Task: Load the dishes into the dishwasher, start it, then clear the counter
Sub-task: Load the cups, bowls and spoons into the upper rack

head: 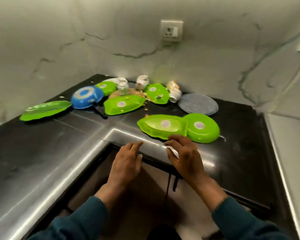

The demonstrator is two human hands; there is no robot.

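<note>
Several green plastic dishes lie face down on the black corner counter (42,144). The nearest are a long leaf-shaped green dish (161,126) and an oval green bowl (203,128) touching its right end. My left hand (126,161) hovers over the counter's inner edge with relaxed fingers, holding nothing. My right hand (184,156) is spread open just in front of the long dish, fingertips close to its rim. Further back sit a blue pan (86,97), more green dishes (123,104) (45,110) (157,93) and white cups (174,91).
Food scraps (142,94) are scattered among the back dishes. A round grey mat (197,104) lies at the back right. A wall socket (171,31) sits on the marble backsplash. A dark cabinet front (145,187) lies below the counter corner.
</note>
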